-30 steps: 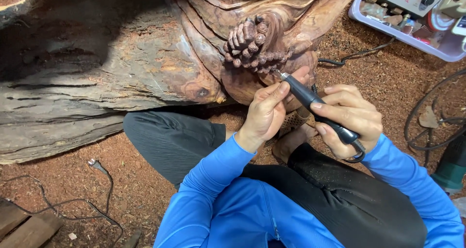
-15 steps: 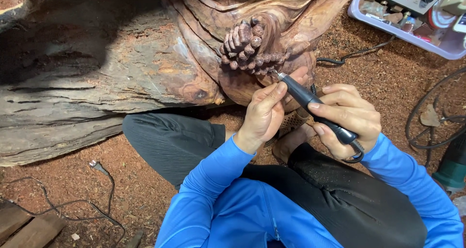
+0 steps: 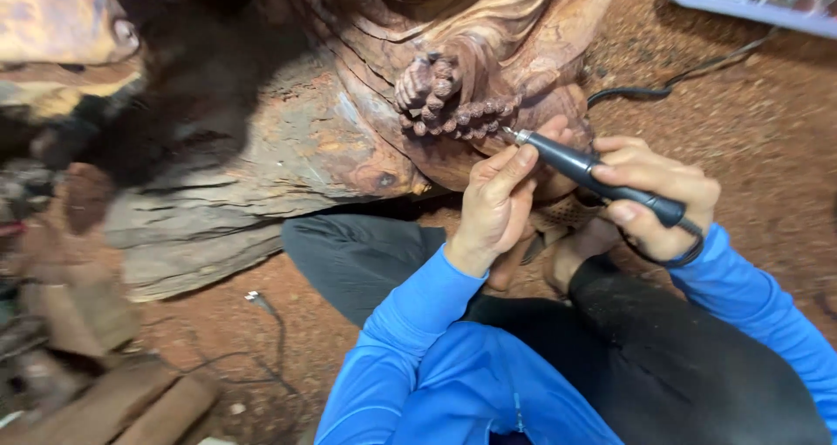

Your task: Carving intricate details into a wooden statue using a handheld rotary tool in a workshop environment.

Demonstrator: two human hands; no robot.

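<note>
One rotary carving tool (image 3: pixel 602 176), long axis running down-right to up-left; bit touching the carved beads (image 3: pixel 453 114) on the one wood sculpture (image 3: pixel 349 140); right hand (image 3: pixel 658 197) wrapped closed round the handle; left hand (image 3: pixel 499 203) nearer the tip, fingers pinching the front barrel; beads lie up-left of both hands.

wood carving (image 3: pixel 366 122) ahead, tray (image 3: pixel 741 5) right, planks (image 3: pixel 131 401) left

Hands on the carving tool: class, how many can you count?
2. The left hand steadies the tool near its tip by the wooden carving; the right hand grips its rear end.
</note>
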